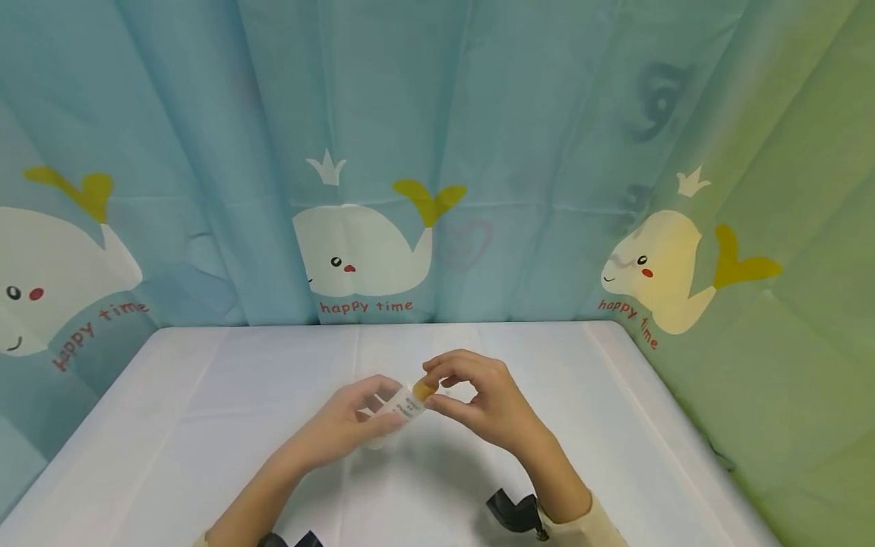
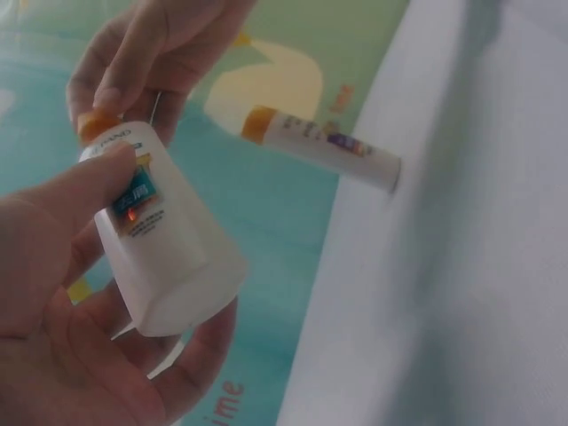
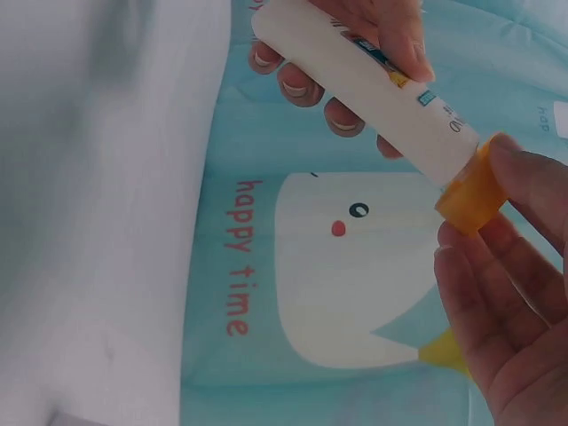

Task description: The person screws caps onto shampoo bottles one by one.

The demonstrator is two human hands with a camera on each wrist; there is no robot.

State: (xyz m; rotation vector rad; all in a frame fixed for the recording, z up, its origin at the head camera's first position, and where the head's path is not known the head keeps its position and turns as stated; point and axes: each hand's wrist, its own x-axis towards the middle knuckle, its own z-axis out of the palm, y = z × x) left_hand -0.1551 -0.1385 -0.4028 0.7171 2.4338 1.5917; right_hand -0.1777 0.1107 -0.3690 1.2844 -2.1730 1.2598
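A white bottle [image 2: 177, 240] with a printed label and an orange cap [image 3: 473, 191] is held tilted above the white table. My left hand [image 1: 355, 422] grips its body, thumb across the label, fingers wrapped round the far side. My right hand [image 1: 481, 395] pinches the orange cap between thumb and fingers; in the right wrist view the cap sits at the bottle's end, against the neck. A second white bottle [image 2: 333, 153] with an orange cap stands upright on the table, seen beyond the hands in the left wrist view.
The white table [image 1: 225, 425] runs back to a blue-green curtain [image 1: 533, 152] printed with whales and "happy time". Black camera mounts [image 1: 514, 510] sit at both wrists, by the light sleeves.
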